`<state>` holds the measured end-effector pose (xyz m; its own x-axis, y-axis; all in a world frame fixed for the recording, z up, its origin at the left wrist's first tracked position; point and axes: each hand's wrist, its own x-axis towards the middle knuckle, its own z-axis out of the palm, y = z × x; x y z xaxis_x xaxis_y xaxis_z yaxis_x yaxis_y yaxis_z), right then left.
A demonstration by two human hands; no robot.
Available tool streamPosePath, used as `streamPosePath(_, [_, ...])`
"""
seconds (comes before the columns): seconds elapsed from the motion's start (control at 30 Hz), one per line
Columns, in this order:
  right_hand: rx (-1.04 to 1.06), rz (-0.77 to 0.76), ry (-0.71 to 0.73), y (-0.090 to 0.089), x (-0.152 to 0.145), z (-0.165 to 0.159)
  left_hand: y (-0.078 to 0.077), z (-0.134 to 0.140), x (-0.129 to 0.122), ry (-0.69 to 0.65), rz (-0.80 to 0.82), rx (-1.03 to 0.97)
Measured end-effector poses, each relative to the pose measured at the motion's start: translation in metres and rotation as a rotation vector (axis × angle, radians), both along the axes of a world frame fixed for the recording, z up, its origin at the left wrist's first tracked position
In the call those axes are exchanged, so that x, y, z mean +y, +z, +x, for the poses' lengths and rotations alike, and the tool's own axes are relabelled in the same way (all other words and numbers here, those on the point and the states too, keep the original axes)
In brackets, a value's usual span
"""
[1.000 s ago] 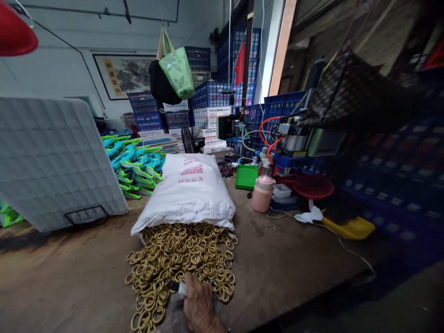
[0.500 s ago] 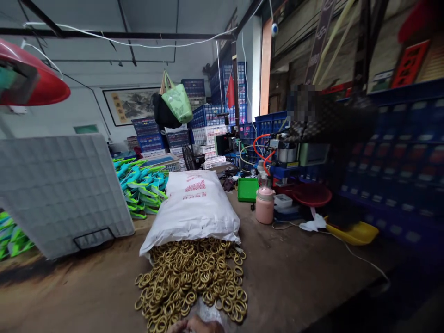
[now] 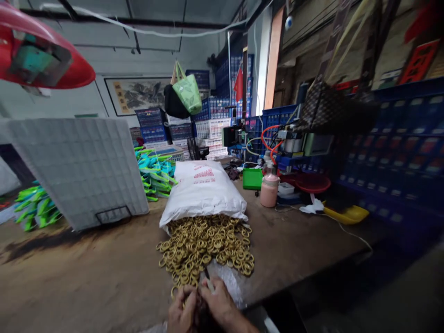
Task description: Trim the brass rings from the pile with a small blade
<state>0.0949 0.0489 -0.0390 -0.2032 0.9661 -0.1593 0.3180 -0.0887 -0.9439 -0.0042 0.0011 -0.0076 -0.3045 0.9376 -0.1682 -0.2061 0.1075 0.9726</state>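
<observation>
Taking the heap as the clock's centre, with twelve pointing away from the worker, I see a pale, ridged upright panel at ten o'clock on the brown worktop. Behind its right edge lie bright green and turquoise plastic pieces.

Just past six o'clock is the worker's left hand, fingers bent inward; whether they grasp anything I cannot tell, as the space between the hands is too dark. In the middle spreads the heap of gold-coloured rings, lying at the mouth of a white printed sack at twelve.

A slim, pale-handled tool with a dark tip points at the heap's near edge, the fingers of the right hand closed around it just before six. A clear plastic sheet lies at five. At one o'clock sit a green tray and a pink bottle; towards two, a yellow scoop-shaped tray.

The step in hand looks to me like close two-handed work with the tool; the next move calls for a steady right grip and left fingers clear of the tip.
</observation>
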Motion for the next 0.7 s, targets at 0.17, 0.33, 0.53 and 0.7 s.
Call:
streamPosePath(0.17, [0.209, -0.014, 0.172, 0.027, -0.016, -0.002, 0.007, -0.011, -0.023, -0.046, -0.063, -0.264])
streamPosePath(0.33, [0.186, 0.100, 0.231, 0.027, -0.028, -0.004, 0.007, -0.019, -0.039, -0.060, -0.076, -0.368])
streamPosePath(0.53, [0.157, 0.140, 0.270, 0.029, -0.033, -0.001, 0.006, -0.015, -0.049, -0.088, -0.039, -0.207])
streamPosePath(0.7, [0.121, 0.147, 0.289, 0.034, -0.038, 0.005, 0.004, -0.014, -0.053, -0.140, -0.068, -0.143])
